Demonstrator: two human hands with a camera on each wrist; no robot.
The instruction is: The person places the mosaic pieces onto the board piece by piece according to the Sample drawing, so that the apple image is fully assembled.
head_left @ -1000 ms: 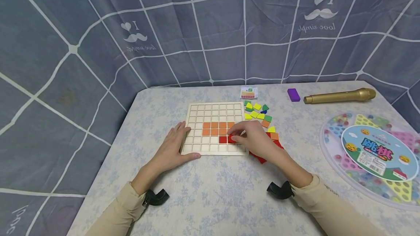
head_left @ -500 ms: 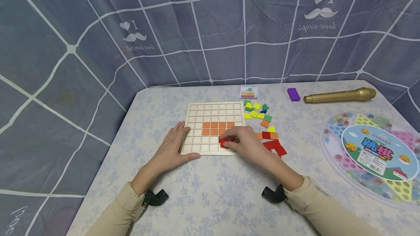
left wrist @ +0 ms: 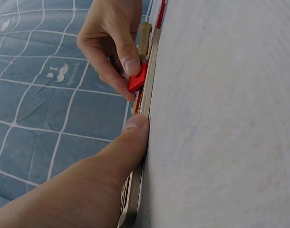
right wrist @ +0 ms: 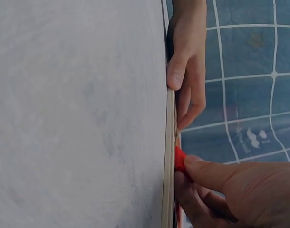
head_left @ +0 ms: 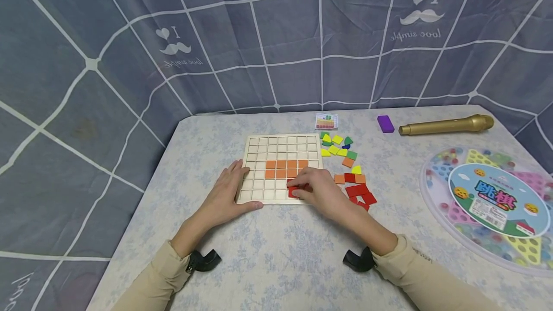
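A pale wooden board (head_left: 259, 149) with a grid of square cells lies on the table. Two rows of orange square tiles (head_left: 281, 164) fill part of its middle. My left hand (head_left: 224, 190) rests along the board's left side, fingers extended, thumb by the front edge. Over the front right part of the grid, my right hand (head_left: 327, 193) pinches a red square tile (head_left: 292, 192) between thumb and fingers. From the left wrist, that red tile (left wrist: 138, 78) looks tilted. Another red tile, just behind it, is partly hidden by the fingers.
Loose red tiles (head_left: 357, 190) lie right of the board, with yellow tiles (head_left: 334, 149), green and orange pieces farther back. A small picture card (head_left: 326, 121), a purple block (head_left: 385, 124), a gold microphone (head_left: 447, 125) and a round game box (head_left: 497, 200) stand beyond.
My right hand has moved left and slightly toward the front of the board with a red tile, uncovering loose tiles at the right. My left hand has stayed put.
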